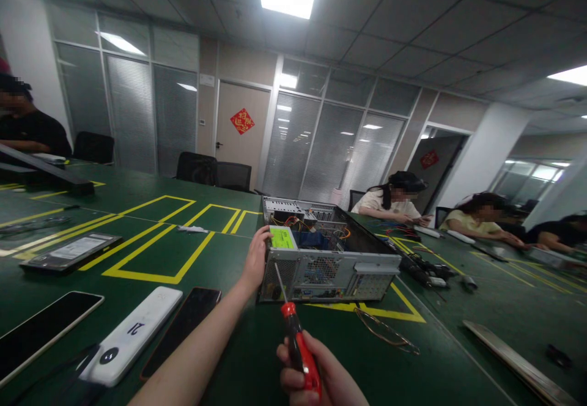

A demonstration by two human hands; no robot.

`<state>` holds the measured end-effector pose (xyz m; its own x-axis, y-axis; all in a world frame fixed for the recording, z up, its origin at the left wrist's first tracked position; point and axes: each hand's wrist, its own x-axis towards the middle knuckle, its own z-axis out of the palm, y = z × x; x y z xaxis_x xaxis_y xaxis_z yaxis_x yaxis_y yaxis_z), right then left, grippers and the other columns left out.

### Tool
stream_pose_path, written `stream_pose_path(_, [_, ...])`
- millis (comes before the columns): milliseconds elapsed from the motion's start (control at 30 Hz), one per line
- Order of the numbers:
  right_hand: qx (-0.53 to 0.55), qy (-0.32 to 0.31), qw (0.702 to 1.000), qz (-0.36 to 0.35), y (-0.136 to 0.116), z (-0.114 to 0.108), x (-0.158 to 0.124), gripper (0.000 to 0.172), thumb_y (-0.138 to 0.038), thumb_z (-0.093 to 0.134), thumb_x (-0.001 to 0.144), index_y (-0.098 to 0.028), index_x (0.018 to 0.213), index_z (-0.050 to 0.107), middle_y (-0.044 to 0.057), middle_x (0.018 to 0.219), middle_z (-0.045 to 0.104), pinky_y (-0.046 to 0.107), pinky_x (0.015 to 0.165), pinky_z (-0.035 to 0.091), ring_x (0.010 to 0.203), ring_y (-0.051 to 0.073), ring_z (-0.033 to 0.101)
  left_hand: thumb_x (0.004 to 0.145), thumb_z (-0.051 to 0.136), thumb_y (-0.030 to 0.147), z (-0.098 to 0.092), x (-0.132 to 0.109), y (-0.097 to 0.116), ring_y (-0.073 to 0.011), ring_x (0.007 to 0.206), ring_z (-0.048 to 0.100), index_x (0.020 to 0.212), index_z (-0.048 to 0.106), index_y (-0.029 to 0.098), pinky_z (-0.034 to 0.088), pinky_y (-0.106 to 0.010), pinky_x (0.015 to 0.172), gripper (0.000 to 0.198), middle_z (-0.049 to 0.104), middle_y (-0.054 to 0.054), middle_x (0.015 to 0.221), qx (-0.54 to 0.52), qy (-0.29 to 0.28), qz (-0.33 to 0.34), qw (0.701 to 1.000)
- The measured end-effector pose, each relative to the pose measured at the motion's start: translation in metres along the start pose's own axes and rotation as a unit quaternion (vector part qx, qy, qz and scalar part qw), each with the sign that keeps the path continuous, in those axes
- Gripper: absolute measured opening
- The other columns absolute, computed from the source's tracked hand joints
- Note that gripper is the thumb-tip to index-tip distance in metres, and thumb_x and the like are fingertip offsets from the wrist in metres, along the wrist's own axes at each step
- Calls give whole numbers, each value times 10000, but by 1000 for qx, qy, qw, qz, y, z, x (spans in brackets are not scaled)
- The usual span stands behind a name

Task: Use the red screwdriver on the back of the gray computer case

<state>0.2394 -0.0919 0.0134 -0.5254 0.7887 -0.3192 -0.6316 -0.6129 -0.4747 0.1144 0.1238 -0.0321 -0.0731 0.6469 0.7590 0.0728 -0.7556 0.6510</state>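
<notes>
An opened computer case (pixel 330 259) lies on its side with its rear panel facing me. Inside it are a power supply with a bright green label (pixel 281 238) and loose coloured wires. My left hand (pixel 257 259) grips the case at its left edge, fingers over the top corner beside the label. My right hand (pixel 316 372) is wrapped round the red and black handle of a screwdriver (pixel 300 345). The shaft points up and away, its tip in front of the left part of the rear panel; I cannot tell whether it touches.
On the green table (pixel 247 357) lie a hard drive (pixel 73 252), a white device marked 21 (pixel 132 335), two phones (pixel 183 326), (pixel 46 332) and glasses (pixel 387 331). Black parts (pixel 426 271) lie right of the case. Several people sit around.
</notes>
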Motion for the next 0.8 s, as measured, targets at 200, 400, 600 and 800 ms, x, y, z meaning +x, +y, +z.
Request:
stream_pose_path(200, [25, -55, 998, 20, -4, 0, 4, 438, -325, 848, 682, -104, 1019, 677, -13, 689, 654, 72, 312, 210, 420, 5, 408, 992, 247, 464, 1, 0, -2, -212, 1310, 491, 1081, 597, 228, 359, -429, 1146, 431, 542, -85, 1369, -1, 0, -4, 1000])
stream_pose_path(400, [49, -90, 995, 3, -3, -5, 5, 361, -371, 846, 684, -99, 824, 654, -60, 628, 582, 60, 280, 140, 360, -37, 256, 996, 244, 455, 2, -1, -1, -210, 1320, 482, 1088, 596, 220, 356, -433, 1146, 432, 534, -90, 1380, 3, 1, -9, 1000])
stream_pose_path(600, [55, 9, 998, 0, 1, -14, 9, 428, -358, 917, 558, -95, 778, 659, 9, 691, 659, 68, 377, 304, 501, 19, 509, 998, 250, 438, 2, -1, 0, -211, 1318, 484, 1087, 598, 218, 365, -436, 1141, 421, 539, -90, 1378, 5, 7, -4, 1000])
stream_pose_path(800, [0, -24, 1000, -1, 9, -23, 16, 469, -422, 871, 627, -155, 971, 695, -21, 660, 657, 113, 361, 245, 432, 34, 463, 993, 243, 464, 0, -1, 1, -211, 1328, 473, 1096, 589, 229, 347, -432, 1153, 430, 525, -92, 1384, -2, -7, -10, 1000])
